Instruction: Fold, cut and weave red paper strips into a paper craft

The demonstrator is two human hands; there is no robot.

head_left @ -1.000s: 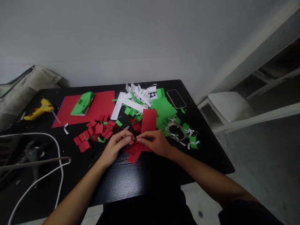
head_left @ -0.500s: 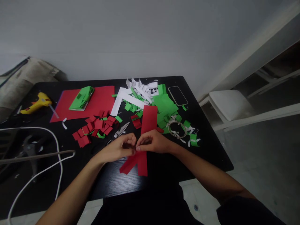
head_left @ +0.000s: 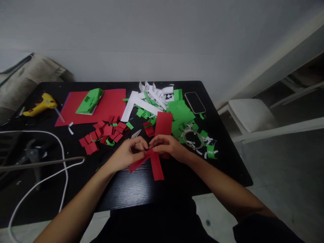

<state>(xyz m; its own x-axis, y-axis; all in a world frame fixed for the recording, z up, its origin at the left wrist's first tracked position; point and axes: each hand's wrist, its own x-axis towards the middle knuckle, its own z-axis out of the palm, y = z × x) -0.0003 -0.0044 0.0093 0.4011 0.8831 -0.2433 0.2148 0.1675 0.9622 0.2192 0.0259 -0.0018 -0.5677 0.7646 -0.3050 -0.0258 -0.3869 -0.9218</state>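
Observation:
My left hand (head_left: 131,152) and my right hand (head_left: 170,147) meet near the front middle of the black table, fingertips pinching red paper between them. A long red paper strip (head_left: 157,167) runs under my fingers, its upper end past my right hand and its lower end toward me. Another red piece (head_left: 138,163) slants out below my left fingers. Whether these are one folded piece or two is hidden by my hands. Just beyond my left hand show the blades of scissors (head_left: 136,134); their handles are mostly covered. Small folded red pieces (head_left: 108,131) lie left of them.
Green paper (head_left: 181,113), white strips (head_left: 141,103), a hoop (head_left: 193,139) and a phone (head_left: 195,103) lie beyond my right hand. At left are a yellow glue gun (head_left: 41,105), a red sheet (head_left: 111,104) with a green folded bundle (head_left: 90,101), and a white cable (head_left: 63,148).
Both hands have moved slightly away from me with the red paper. The strip's lower end has swung a little right and farther from the table's front edge.

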